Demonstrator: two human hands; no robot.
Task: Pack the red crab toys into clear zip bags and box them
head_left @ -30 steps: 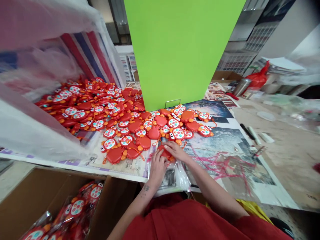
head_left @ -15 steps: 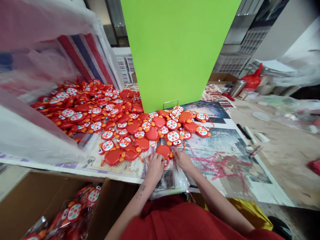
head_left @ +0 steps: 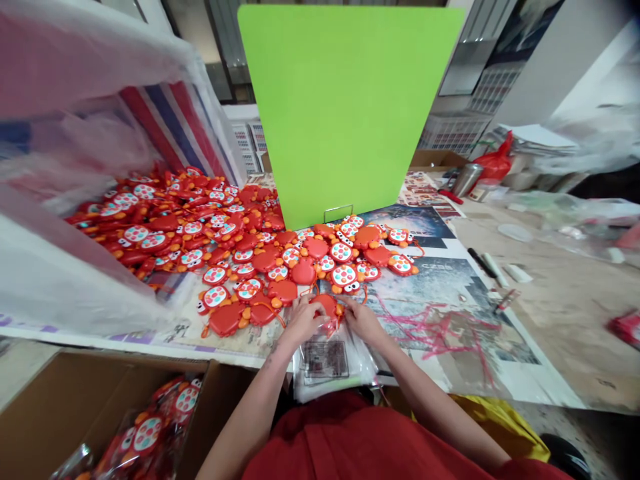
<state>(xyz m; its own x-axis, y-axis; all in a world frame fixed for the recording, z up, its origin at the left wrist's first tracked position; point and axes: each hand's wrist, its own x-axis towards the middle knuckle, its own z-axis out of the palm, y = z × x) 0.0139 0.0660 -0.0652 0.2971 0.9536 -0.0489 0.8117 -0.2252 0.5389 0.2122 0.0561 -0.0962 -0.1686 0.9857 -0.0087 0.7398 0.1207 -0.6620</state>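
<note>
A red crab-shaped toy (head_left: 324, 304) lies back side up at the near edge of the pile, between my hands. My left hand (head_left: 305, 321) is closed on its left side, thumb on the near edge. The fingers of my right hand (head_left: 361, 319) grip its right side by the orange parts. Below it lies a stack of clear plastic bags (head_left: 326, 360) with a dark printed square. The toy's near end meets the bag's upper edge; whether it is inside the film, I cannot tell. Several like toys (head_left: 343, 276) lie just beyond, some showing white faces with coloured dots.
A large heap of the toys (head_left: 165, 223) spills from a plastic-lined container at left. A green board (head_left: 350, 113) stands behind. Pink ties (head_left: 445, 333) lie to the right, near pens (head_left: 487, 267). A cardboard box (head_left: 65, 407) with bagged toys sits at lower left.
My left hand has shifted up along the toy's left side, uncovering more of the printed bag. My right hand stays at the toy's right side. The view has tilted slightly upward.
</note>
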